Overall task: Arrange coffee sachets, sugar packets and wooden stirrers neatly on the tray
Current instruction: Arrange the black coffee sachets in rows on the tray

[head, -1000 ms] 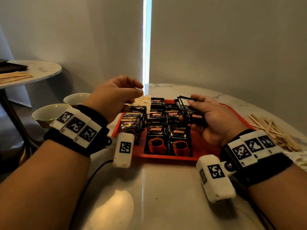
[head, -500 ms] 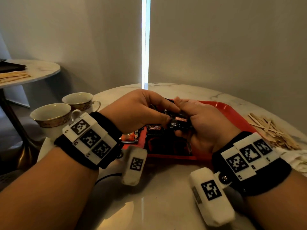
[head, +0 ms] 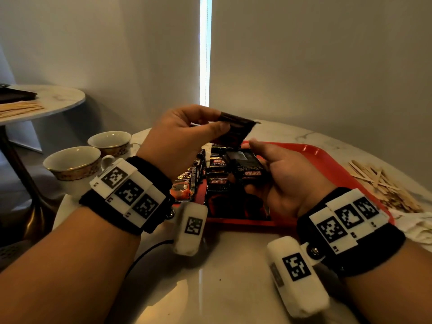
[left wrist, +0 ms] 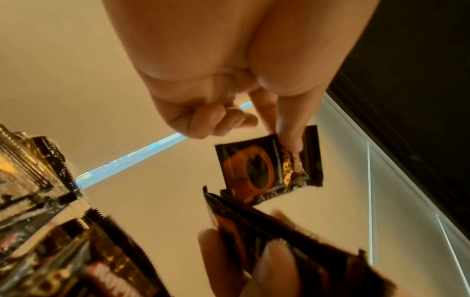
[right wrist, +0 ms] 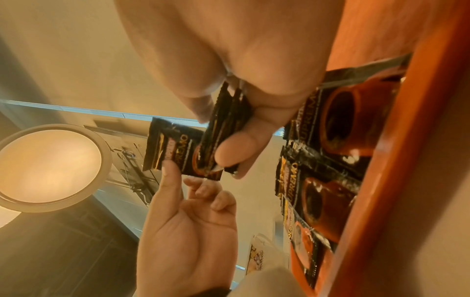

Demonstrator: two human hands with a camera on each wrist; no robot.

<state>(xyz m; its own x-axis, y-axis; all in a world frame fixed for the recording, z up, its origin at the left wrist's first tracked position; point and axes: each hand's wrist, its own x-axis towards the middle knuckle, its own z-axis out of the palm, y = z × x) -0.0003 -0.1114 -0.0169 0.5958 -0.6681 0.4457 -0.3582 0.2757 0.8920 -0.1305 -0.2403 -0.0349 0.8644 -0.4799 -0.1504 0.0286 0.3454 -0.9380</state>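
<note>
Left hand [head: 180,136] raised, sachet [head: 236,127] pinched; right hand [head: 282,181] cupped around stack [head: 247,164].

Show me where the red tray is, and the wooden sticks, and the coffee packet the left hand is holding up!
red tray [head: 327,157]: head view, bare far floor.
wooden sticks [head: 383,183]: head view, middle of pile.
coffee packet [left wrist: 257,168]: left wrist view, printed cup.
left hand [head: 177,136]: head view, back of hand.

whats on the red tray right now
Rows of black coffee sachets lie on the left part of the tray; its far right part shows bare red. The right hand, holding a sachet stack, covers the middle.
</note>
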